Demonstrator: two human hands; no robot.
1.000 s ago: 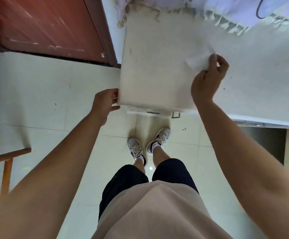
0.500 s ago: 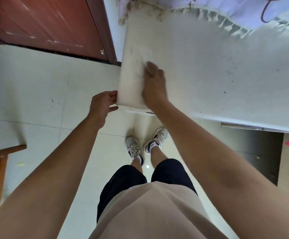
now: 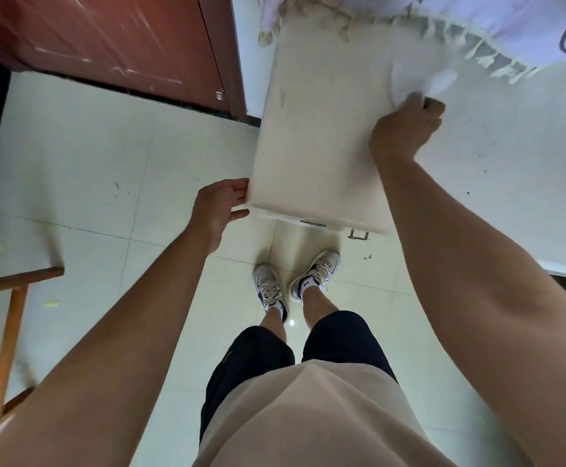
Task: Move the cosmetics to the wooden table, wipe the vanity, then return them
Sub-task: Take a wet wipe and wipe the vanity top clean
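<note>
I see the vanity surface [image 3: 315,156] running from the middle of the view off to the right, its near-left corner above the floor [image 3: 72,170]. My left hand [image 3: 219,210] touches that corner from the left. My right hand [image 3: 404,131] rests farther in on the surface, on a wiping cloth [image 3: 416,77] that lies just beyond it. A fringed cloth [image 3: 477,38] lies along the far edge. A door [image 3: 106,45] stands far left of the surface. A wooden table [image 3: 8,298] shows at the near left edge. My shoes [image 3: 295,281] stand on the floor just in front of the surface.
</note>
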